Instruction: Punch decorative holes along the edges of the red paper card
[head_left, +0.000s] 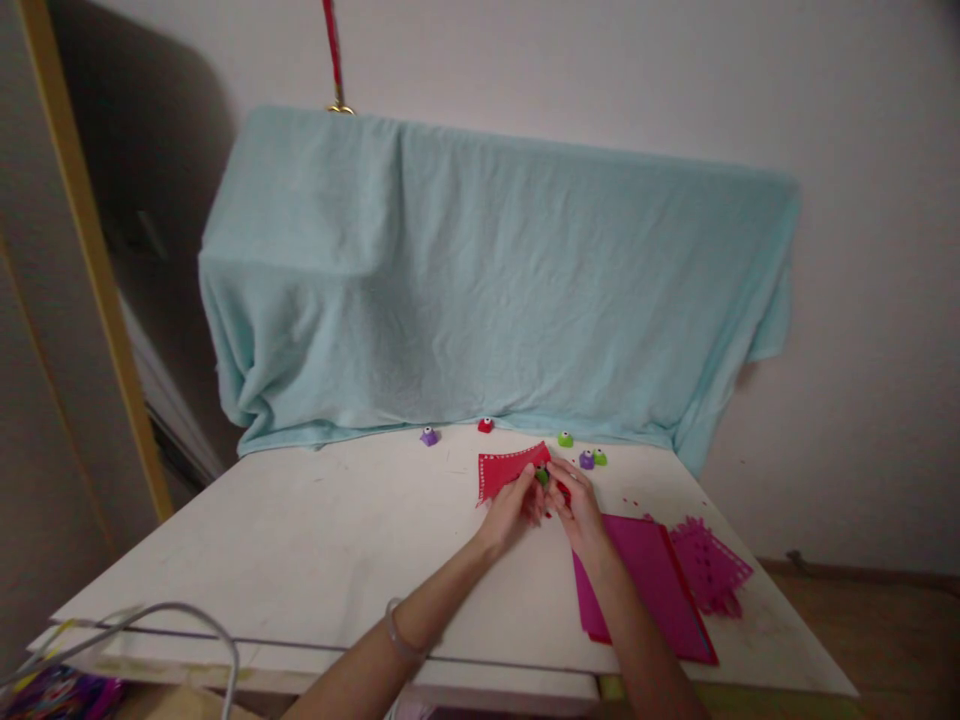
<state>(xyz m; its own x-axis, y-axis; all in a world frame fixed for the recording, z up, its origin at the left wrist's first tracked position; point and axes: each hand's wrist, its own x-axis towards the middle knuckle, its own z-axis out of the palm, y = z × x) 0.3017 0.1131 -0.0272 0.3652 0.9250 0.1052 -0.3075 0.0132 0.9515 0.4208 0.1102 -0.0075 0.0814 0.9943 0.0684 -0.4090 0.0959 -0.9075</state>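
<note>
two hands, left hand (517,505) and right hand (574,500), pinch closed on small green plastic punch (541,476), steadying red paper sheet (510,468) flat on white table (300,540).

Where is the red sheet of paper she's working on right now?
The red paper lies on the white table toward its far edge, below the blue cloth, with the left hand and right hand on its near right corner.
</note>
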